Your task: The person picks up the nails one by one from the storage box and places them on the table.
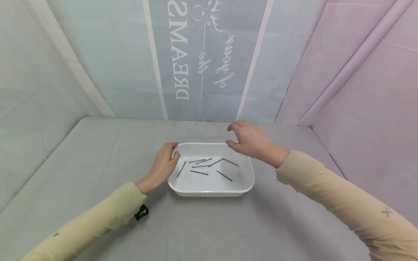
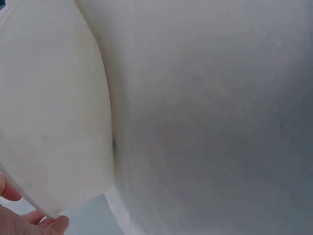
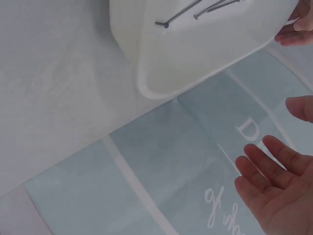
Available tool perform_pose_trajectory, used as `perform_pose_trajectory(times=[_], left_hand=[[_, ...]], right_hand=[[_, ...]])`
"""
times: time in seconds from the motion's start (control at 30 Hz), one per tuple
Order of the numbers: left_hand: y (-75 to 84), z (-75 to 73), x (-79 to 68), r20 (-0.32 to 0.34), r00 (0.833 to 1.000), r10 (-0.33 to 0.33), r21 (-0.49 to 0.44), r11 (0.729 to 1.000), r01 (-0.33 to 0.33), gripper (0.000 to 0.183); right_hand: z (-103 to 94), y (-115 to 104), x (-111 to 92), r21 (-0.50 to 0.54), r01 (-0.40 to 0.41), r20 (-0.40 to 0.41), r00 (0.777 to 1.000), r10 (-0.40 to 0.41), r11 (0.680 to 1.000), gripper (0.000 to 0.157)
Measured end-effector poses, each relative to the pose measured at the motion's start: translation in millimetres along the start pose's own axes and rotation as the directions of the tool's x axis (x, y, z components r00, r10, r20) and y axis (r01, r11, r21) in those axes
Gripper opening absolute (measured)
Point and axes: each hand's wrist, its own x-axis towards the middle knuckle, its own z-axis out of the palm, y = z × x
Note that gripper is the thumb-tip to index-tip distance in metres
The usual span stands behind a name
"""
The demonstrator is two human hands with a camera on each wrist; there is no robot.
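A white rectangular tray (image 1: pixel 209 186) holds several loose nails (image 1: pixel 224 175) lying at different angles on its bottom. At the tray's far left corner my left hand (image 1: pixel 160 166) grips the rim, thumb on the inner side and fingers outside. The left wrist view shows those fingers (image 2: pixel 59 223) at the tray's corner, beside its pale outer wall (image 2: pixel 54 107). Over the far right corner hovers my right hand (image 1: pixel 253 141), apart from the tray, its fingers spread from the thumb and holding nothing. The right wrist view shows its palm (image 3: pixel 288 200) bare.
The tray stands on a grey cloth-covered surface (image 1: pixel 202 232). Behind it hangs a blue-grey cloth (image 1: pixel 209 108) with mirrored lettering. Pale fabric walls (image 1: pixel 369 108) close in both sides. A small black object (image 1: pixel 142 212) sits under the left cuff.
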Motion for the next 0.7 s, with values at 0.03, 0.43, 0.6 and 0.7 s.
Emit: perform_pose_trajectory(times=[0.03, 0.43, 0.6, 0.7], left_hand=[[-0.4, 0.3, -0.4, -0.004, 1.000, 0.001, -0.001, 1.000, -0.001, 0.039], [-7.4, 3.5, -5.9, 0.004, 1.000, -0.018, 0.006, 1.000, 0.018, 0.040], [-8.6, 4.1, -7.2, -0.011, 1.000, -0.013, -0.010, 1.000, 0.013, 0.040], [-8.9, 4.2, -7.7, -0.014, 1.000, -0.012, -0.017, 1.000, 0.012, 0.040]], right_hand=[[-0.7, -2, 1, 0.002, 0.002, 0.008, 1.000, -0.002, 1.000, 0.040], [0.0, -24, 14, -0.022, 0.099, 0.074, 0.992, -0.098, 0.995, 0.041], [2.5, -31, 19, -0.018, 0.118, 0.103, 0.988, -0.116, 0.993, 0.041], [3.4, -36, 22, -0.016, 0.123, 0.140, 0.983, -0.119, 0.992, 0.042]])
